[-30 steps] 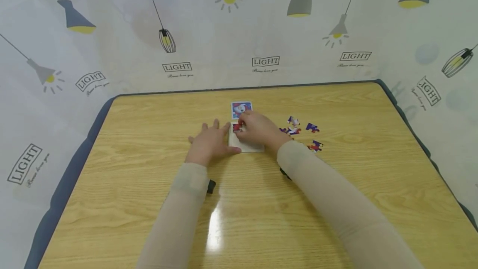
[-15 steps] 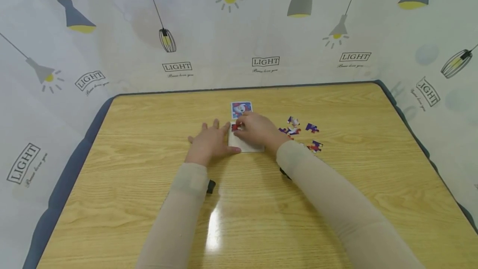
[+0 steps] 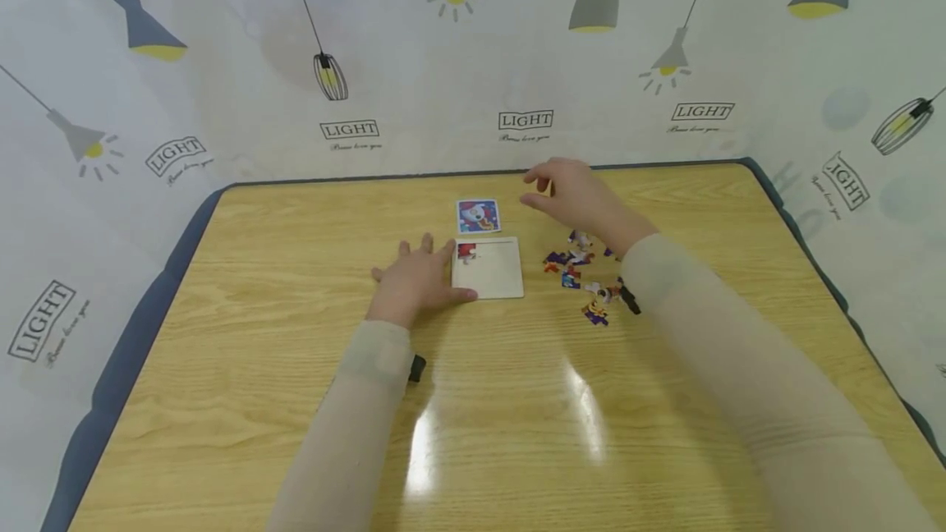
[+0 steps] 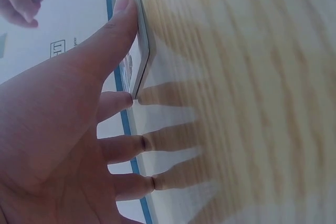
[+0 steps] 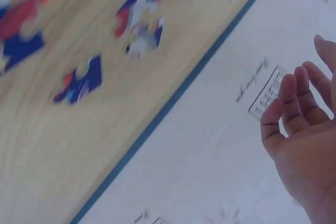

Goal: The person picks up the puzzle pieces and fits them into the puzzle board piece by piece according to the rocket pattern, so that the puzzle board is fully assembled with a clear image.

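Resting flat on the wooden table (image 3: 259,401), the left hand (image 3: 412,282) lies palm down with fingers spread and straight. Its thumb and forefinger touch the left edge of the white puzzle tray (image 3: 491,273); the left wrist view shows the thumb (image 4: 107,40) pressed along the tray's thin edge (image 4: 140,59), the other fingertips on the tabletop.

Tray: lies near the middle of the table, just right of the left hand. One red puzzle piece (image 3: 466,251) sits in its far left corner; the remaining tray surface is bare white.

Reference picture card (image 3: 478,216): lies flat just beyond the tray, apart from it by a narrow gap.

Right hand (image 3: 572,195): raised above the table, beyond and to the right of the card, over the far side of the loose pieces. Fingers loosely curled, thumb and forefinger apart, nothing held. The right wrist view confirms this: the fingers (image 5: 294,103) hang relaxed and empty against the patterned cloth backdrop (image 5: 220,145).

Loose puzzle pieces (image 3: 572,265): scattered on the table to the right of the tray, well clear of it, partly under the right forearm. Colours are blue, red, white, some orange. In the right wrist view they appear blurred (image 5: 139,30); single shapes cannot be told there.

Both forearms wear pale beige sleeves (image 3: 369,384).
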`<state>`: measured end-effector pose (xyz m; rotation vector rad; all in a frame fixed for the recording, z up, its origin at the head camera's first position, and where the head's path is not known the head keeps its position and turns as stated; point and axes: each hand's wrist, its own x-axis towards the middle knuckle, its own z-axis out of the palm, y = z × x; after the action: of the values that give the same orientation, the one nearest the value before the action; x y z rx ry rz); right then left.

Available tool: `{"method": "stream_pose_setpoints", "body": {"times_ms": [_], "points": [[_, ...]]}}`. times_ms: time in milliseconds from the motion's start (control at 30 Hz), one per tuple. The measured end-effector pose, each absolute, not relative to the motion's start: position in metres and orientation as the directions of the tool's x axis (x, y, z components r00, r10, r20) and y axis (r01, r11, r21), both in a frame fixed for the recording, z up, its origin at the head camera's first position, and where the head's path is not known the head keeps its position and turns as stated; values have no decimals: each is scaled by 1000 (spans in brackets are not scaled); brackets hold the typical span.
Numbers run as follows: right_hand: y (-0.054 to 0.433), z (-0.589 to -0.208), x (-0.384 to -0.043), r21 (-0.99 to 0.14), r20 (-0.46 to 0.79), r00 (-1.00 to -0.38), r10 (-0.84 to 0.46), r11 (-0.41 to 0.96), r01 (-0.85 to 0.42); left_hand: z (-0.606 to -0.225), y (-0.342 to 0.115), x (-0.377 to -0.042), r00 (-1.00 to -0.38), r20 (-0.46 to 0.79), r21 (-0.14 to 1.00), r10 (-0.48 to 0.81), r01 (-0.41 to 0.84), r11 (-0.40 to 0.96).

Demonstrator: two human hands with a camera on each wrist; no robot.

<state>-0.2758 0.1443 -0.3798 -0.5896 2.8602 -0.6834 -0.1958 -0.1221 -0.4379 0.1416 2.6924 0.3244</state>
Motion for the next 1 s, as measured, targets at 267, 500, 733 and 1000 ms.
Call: {"method": "stream_pose_setpoints", "body": {"times_ms": [267, 500, 733, 1000], "points": [[200, -374, -281, -493, -12, -941, -338, 820, -289, -438, -123, -194, -903, -402, 253, 153, 51, 966], [238, -382, -277, -507, -64, -959, -278, 837, -209, -441, -123, -195, -905, -397, 259, 154, 50, 965], [265, -399, -268, -522, -96, -958, -270, 833, -183, -441, -123, -195, -906, -395, 256, 151, 49, 965], [281, -414, -250, -531, -118, -960, -254, 833, -155, -439, -123, -195, -906, -395, 258, 151, 48, 965]]}}
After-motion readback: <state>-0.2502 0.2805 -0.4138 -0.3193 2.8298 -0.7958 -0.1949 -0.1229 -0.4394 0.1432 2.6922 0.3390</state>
